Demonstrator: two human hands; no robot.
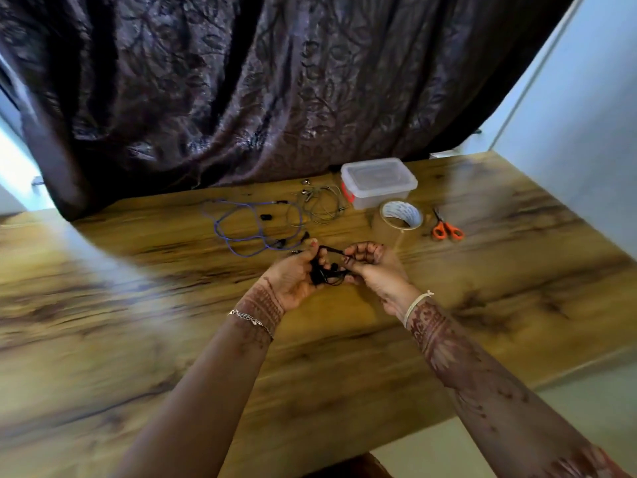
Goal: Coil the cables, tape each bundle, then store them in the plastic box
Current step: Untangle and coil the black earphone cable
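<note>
A thin black cable [326, 274] is bunched between both hands above the middle of the wooden table [138, 322]. My left hand [293, 276] grips the bundle, and my right hand [374, 267] pinches a strand of it. A purple cable [241, 225] lies loose on the table behind my hands. A grey cable [322, 205] lies tangled further back. The clear plastic box [378, 182] stands shut with its lid on at the back. A roll of clear tape [401, 215] lies in front of the box.
Orange-handled scissors [447, 229] lie to the right of the tape. A dark patterned curtain [275, 81] hangs behind the table's far edge. A pale wall [586, 132] stands on the right, past the table's right edge.
</note>
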